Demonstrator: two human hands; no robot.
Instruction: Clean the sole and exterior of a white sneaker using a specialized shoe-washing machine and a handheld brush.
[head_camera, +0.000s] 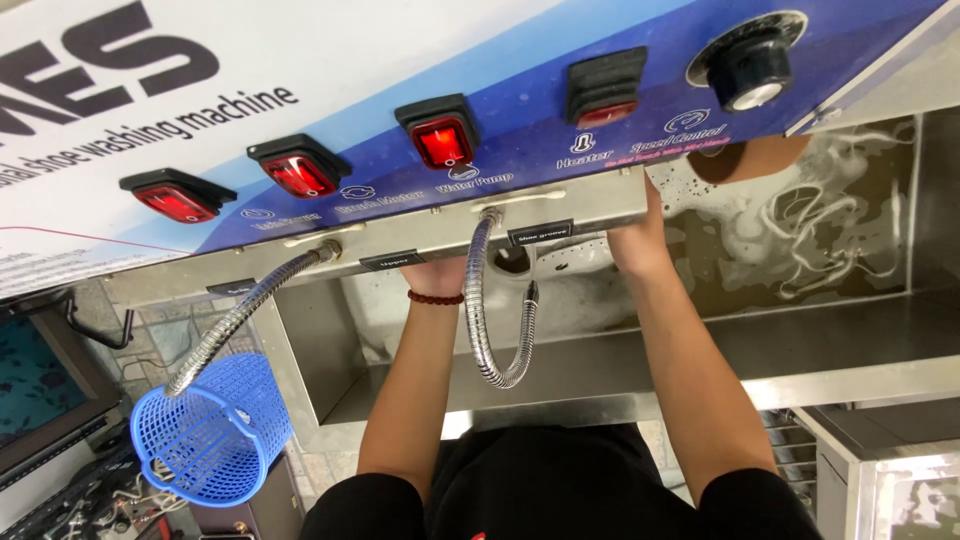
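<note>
Steel trough (850, 345) under the panel's edge (560, 205) hides both hands (640, 245), leaving their fingers' state untellable.

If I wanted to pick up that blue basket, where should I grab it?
Probably by the rim. The blue basket hangs tilted beside the steel tub, its open mouth facing down and left, with a bendy metal hose resting just above it. Come from the lower left, where nothing blocks it, and pinch the thick rim; the mesh walls look thin. Both hands are hidden behind the control panel.
</note>
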